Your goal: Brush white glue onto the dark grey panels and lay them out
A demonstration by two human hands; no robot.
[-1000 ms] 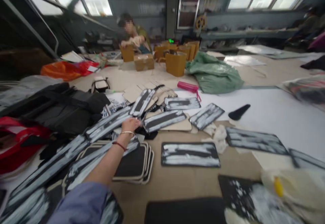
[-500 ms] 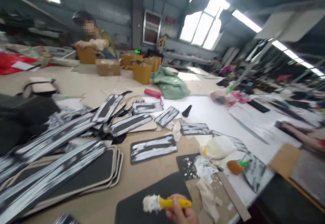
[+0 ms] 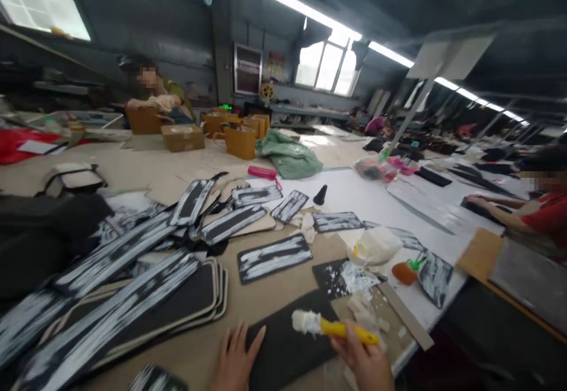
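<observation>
Far left there's a white-streaked strip (image 3: 128, 308) lying across cream-edged panels (image 3: 195, 287); the left hand (image 3: 234, 358) is spread, fingers apart, thumb over the left edge of the bare black panel (image 3: 292, 344) right in front of the person. I'd keep that edge pinned so it doesn't skid. The yellow-handled brush (image 3: 330, 327) is over the panel, bristles caked white (touching or not, can't tell), with the right hand (image 3: 363, 358) wrapped around its handle. Looks heavily loaded, so I'd go long, light strokes, no blobs. Containers: the cardboard box (image 3: 182, 138) and tan bag (image 3: 240, 143) hide their contents; the clear plastic bag (image 3: 374, 168) shows pinkish stuff.
</observation>
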